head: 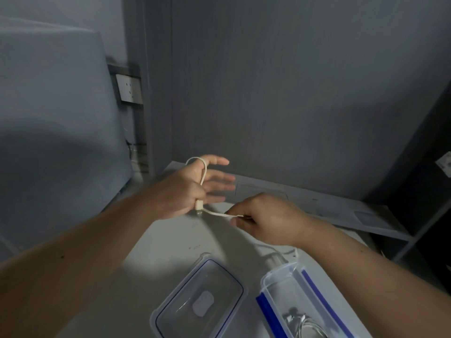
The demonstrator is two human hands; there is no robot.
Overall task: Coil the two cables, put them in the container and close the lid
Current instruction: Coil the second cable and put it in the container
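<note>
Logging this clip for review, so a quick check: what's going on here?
A person is coiling a white cable above the table. It is looped round the left hand, whose fingers are stretched out, while the right hand pinches the free length. The clear container stands open at the near right with a second cable lying inside. The lid lies flat beside it, not yet on.
</note>
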